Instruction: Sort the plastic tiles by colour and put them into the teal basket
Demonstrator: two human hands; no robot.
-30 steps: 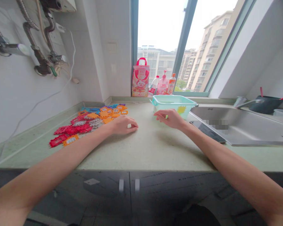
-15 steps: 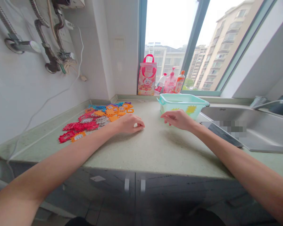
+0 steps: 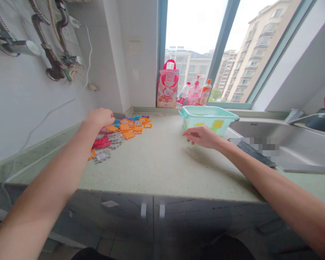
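Note:
Over the back left of a pile of notched plastic pieces (image 3: 128, 125) hangs my left hand (image 3: 100, 117). It is blurred and its fingertips are hidden, so whether it holds a piece cannot be told. The pieces are flat, in red, orange, grey, blue and purple, several with white grid labels. A grey piece (image 3: 102, 156) lies at the pile's near edge, beside my left forearm. My right hand (image 3: 202, 137) hovers in front of a mint-green plastic basket (image 3: 227, 127) with yellow patches. Its fingers are loosely bent and slightly apart, with nothing seen between them.
A dark flat device (image 3: 256, 153) rests by the rim of the steel sink (image 3: 308, 159) on the right. On the window ledge stand a pink bag (image 3: 168, 88) and several bottles (image 3: 195, 94). A white cable (image 3: 47, 121) hangs down the left wall.
My left hand has moved left and back, from the middle of the counter to the pile. The right hand stays nearly still before the basket. The view has shifted slightly.

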